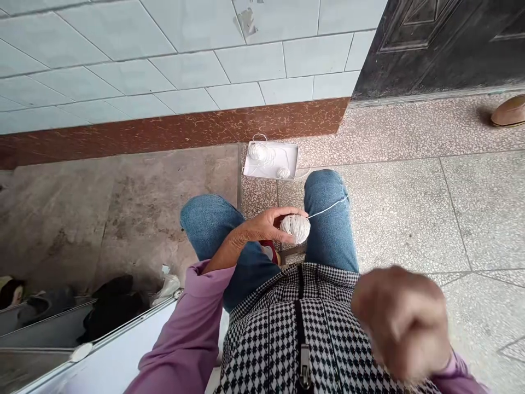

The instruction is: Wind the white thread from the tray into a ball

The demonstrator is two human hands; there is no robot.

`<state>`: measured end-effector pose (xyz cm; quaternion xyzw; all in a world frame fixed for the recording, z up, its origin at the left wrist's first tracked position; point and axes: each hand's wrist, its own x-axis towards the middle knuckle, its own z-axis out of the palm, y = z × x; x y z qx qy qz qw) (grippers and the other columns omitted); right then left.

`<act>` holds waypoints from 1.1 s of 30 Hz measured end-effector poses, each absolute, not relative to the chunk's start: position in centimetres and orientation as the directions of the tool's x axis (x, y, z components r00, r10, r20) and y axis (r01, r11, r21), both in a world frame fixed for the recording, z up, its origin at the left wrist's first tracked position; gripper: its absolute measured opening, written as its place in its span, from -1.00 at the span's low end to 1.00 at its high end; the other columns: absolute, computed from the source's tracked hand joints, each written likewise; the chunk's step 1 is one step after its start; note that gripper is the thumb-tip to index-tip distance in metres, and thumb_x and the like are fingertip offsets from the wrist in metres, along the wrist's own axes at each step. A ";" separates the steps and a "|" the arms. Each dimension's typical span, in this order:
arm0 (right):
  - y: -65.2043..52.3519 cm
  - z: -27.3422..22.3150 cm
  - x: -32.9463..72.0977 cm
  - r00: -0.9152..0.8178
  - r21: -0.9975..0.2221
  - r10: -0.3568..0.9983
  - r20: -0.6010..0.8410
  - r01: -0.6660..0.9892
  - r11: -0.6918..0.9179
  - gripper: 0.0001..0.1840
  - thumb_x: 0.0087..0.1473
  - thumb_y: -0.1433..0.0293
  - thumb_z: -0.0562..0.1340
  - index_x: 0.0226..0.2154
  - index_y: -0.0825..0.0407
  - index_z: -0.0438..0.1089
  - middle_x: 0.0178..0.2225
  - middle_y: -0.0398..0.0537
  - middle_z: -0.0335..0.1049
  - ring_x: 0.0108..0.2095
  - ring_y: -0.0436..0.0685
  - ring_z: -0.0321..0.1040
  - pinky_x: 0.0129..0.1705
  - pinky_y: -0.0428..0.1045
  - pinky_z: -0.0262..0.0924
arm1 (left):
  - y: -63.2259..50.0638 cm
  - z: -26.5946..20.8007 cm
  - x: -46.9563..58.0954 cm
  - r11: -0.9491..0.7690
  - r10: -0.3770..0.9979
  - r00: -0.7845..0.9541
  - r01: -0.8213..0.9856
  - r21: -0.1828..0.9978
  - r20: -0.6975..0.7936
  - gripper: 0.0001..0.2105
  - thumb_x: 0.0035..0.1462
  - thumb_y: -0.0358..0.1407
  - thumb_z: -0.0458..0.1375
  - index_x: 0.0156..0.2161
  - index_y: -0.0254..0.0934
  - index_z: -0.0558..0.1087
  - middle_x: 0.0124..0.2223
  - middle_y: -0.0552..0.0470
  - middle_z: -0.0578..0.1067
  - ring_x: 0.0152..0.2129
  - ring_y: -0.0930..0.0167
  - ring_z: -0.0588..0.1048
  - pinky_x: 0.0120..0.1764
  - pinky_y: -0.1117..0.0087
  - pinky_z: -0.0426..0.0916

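Note:
My left hand (264, 225) is wrapped round a ball of white yarn (296, 228), held between my knees above my lap. From the ball a strand of white yarn (328, 208) runs to the right across my right knee, where it drops out of sight. My right hand (404, 323) is raised at the lower right, close to the camera and blurred by motion. Its fingers look curled into a fist; whether they hold anything is hidden. On the floor in front of my knees lies a shallow white box lid (273, 174) with a larger yarn ball (258, 151) and a smaller one (283, 173) inside.
A tiled wall (184, 71) with a brown base strip stands just ahead. At the upper right are a dark door (443, 49) and a brown shoe (508, 111). To my lower left is a glass-fronted case (118, 350) with dark items about it.

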<state>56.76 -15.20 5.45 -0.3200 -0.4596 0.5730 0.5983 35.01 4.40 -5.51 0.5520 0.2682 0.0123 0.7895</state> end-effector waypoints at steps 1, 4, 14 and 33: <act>-14.8 3.9 57.7 0.071 -0.940 0.991 0.115 -0.314 0.131 -0.70 0.37 0.29 0.33 -0.45 -0.17 0.52 -0.64 -0.24 0.33 -0.67 -0.01 0.18 -0.62 -0.03 0.17 | 4.5 -5.4 34.8 0.389 0.339 0.851 0.260 0.884 -0.400 -0.36 -0.17 -0.28 0.59 0.11 -0.14 0.65 -0.06 -0.01 0.67 -0.12 0.25 0.61 0.03 0.20 0.48; -12.9 -1.6 60.7 0.444 -0.999 0.895 -0.044 -0.021 -0.039 -0.57 0.33 0.21 0.36 -0.55 -0.09 0.37 -0.63 -0.21 0.23 -0.64 0.01 0.11 -0.61 -0.03 0.08 | 5.0 -5.0 34.3 0.394 0.390 0.848 0.199 0.897 -0.360 -0.38 -0.16 -0.31 0.59 0.10 -0.13 0.66 -0.05 -0.02 0.68 -0.13 0.25 0.62 0.02 0.21 0.50; -7.5 -9.6 63.3 0.333 -0.905 0.934 0.128 0.425 -0.028 -0.88 0.18 0.25 0.38 -0.27 -0.06 0.55 -0.24 -0.03 0.46 -0.30 0.12 0.38 -0.28 0.06 0.35 | 6.0 -4.5 32.2 0.446 0.661 0.720 -0.150 0.883 -0.212 -0.32 -0.30 -0.07 0.60 0.04 -0.13 0.69 0.01 -0.16 0.69 -0.07 0.07 0.67 -0.01 0.13 0.57; -7.2 -9.7 62.3 0.269 -0.909 0.950 0.161 0.414 0.036 -0.73 0.26 0.15 0.41 -0.35 -0.02 0.55 -0.38 -0.11 0.51 -0.48 0.03 0.23 -0.36 0.00 0.20 | 6.9 -4.5 30.7 0.422 0.853 0.469 -0.367 0.829 -0.226 -0.15 -0.31 0.01 0.62 0.16 -0.20 0.56 0.09 -0.18 0.65 0.17 -0.06 0.58 0.09 0.02 0.60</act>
